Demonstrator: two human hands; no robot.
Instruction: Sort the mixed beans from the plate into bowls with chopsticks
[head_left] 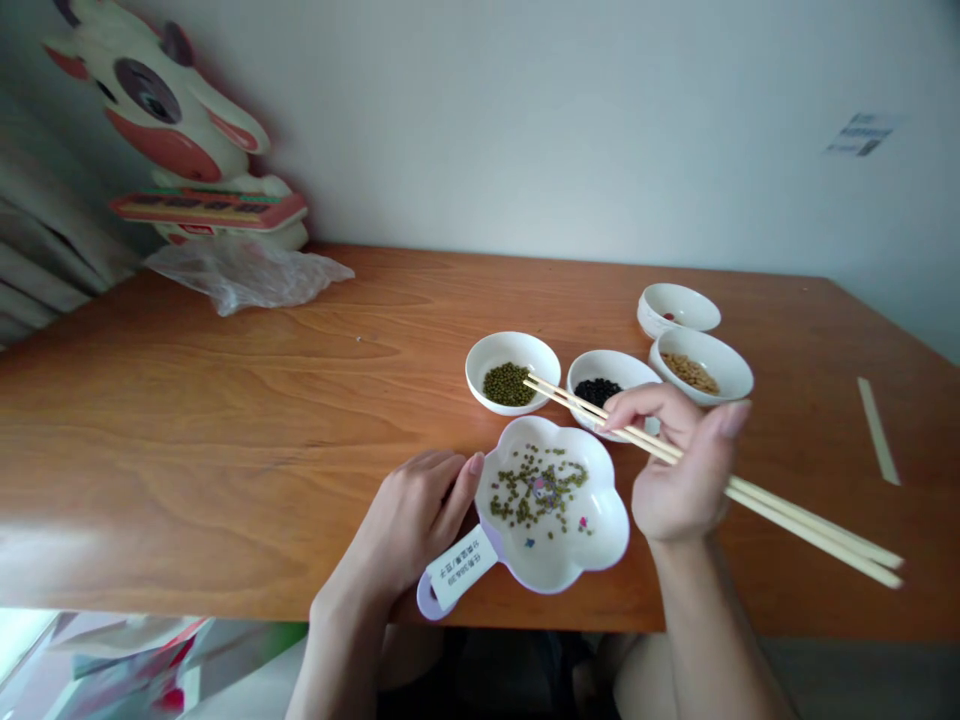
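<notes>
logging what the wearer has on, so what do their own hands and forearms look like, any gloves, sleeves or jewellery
The left hand and right hand are ungloved. Both forearms are bare as far as the picture shows; no sleeve, watch, bracelet or ring is visible.

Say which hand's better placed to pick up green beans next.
Right, likely: the right hand holds the chopsticks, their tips appearing over the green-bean bowl. The left hand is at the flower-shaped dish, without chopsticks.

Showed soft, moderate light and pale glare on the desk point(225, 430) at left; rendered the wall label point(862, 134) blurred, edges stretched.
</notes>
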